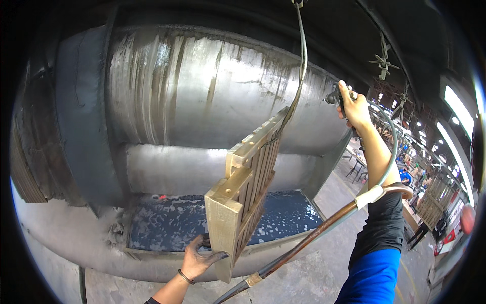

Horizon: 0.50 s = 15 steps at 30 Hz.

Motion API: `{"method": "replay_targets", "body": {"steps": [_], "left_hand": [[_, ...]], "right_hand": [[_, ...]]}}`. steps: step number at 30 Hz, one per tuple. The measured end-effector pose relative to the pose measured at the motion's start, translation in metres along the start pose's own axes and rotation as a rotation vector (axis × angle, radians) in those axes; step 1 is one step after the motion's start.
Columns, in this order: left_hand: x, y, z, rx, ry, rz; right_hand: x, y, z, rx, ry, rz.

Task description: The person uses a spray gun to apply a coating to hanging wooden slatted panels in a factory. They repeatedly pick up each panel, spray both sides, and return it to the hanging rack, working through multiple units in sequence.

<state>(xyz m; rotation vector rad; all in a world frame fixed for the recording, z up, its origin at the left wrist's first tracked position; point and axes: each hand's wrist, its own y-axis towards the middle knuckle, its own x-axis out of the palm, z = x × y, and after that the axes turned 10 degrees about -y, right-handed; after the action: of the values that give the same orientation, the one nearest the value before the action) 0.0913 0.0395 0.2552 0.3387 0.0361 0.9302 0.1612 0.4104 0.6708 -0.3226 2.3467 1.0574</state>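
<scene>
A slatted wooden frame (224,215) hangs at the middle, tilted with its near end low. My left hand (198,259) grips its lower near end, the thumb on one side and the fingers partly hidden behind the wood; the fingertips look dark. Raised at the upper right, my right hand (356,107) is closed around a spray gun (334,97), its nozzle pointing left. The gun is apart from the frame. A hose (394,137) curves down from the gun beside my right forearm.
A strap (302,55) runs up from the frame. Beyond stand a streaked metal wall (202,86) and a trough of dark, foam-flecked liquid (172,223). A taped brown pole (314,235) slants across the front. Stools (357,167) and people are at the right.
</scene>
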Motion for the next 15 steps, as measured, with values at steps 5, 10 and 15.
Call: {"method": "replay_targets", "body": {"steps": [5,10,15], "left_hand": [[0.019,-0.005,0.005,-0.015,-0.004,0.034],[0.041,0.004,0.003,0.017,0.096,0.034],[0.069,0.014,-0.012,0.038,0.008,0.049]], "right_hand": [[-0.049,-0.043,-0.013,-0.177,0.038,-0.191],[-0.135,-0.128,-0.004,-0.406,0.189,-0.259],[-0.182,-0.194,0.043,-0.358,0.301,-0.074]]}}
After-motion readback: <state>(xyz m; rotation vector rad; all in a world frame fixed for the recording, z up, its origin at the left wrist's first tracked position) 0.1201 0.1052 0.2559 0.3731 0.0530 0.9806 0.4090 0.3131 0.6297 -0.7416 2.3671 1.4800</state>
